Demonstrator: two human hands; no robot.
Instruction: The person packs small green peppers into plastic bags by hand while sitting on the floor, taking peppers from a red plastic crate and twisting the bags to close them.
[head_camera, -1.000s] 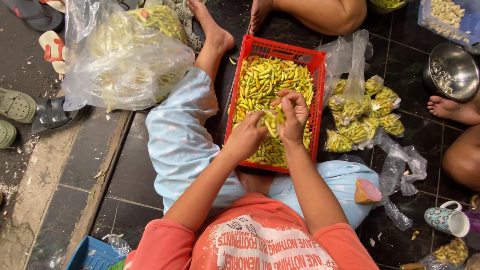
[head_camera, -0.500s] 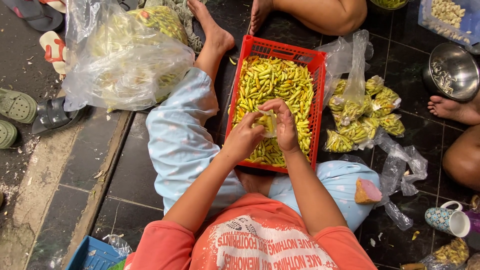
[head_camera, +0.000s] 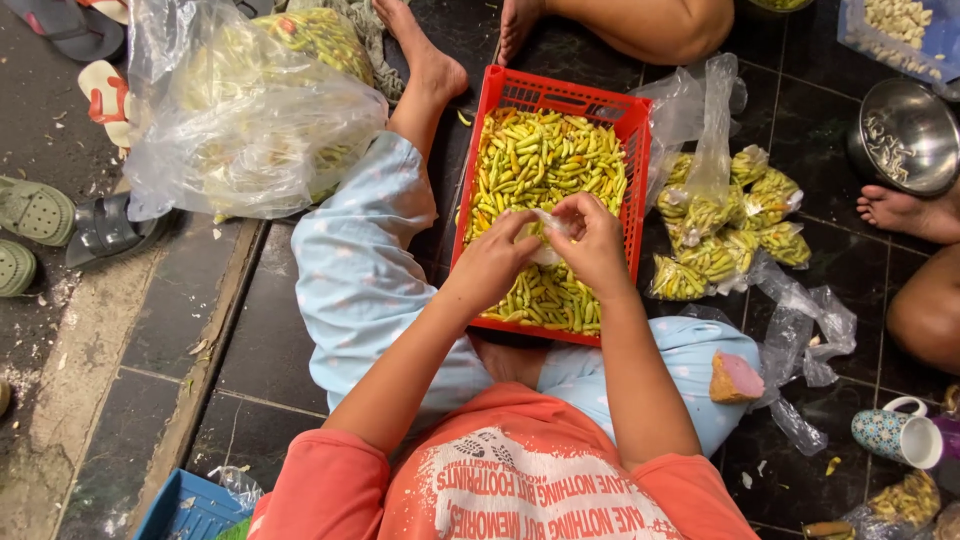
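- Both hands meet at the centre of the frame: the left hand and the right hand each pinch a small clear plastic bag that sits between them, just above the chilies.
- Left-hand fingers are closed on the bag's left edge, right-hand fingers are curled over its top and right side; the two hands are almost touching, thumbs facing each other.
- What is inside the small bag cannot be made out, because the fingers cover most of it.
- The bag lies directly over the middle of the red plastic crate, so neither hand is clearly nearer; both are on it.
- The crate's long axis runs from the top of the frame down toward the person, tilted slightly, and it lies between the person's legs in pale blue trousers.
- It is filled almost to the rim with small yellow-green chilies, lying in every direction.
- Right of the crate, on the dark tiles, lies a cluster of small filled bags of chilies, with loose empty plastic beside them.
- At the upper left of the frame is a large clear sack stuffed with more chilies.
- At the upper right stands a steel bowl with some pale bits in it, near another person's foot.
- At the lower right, a patterned mug stands on the floor.
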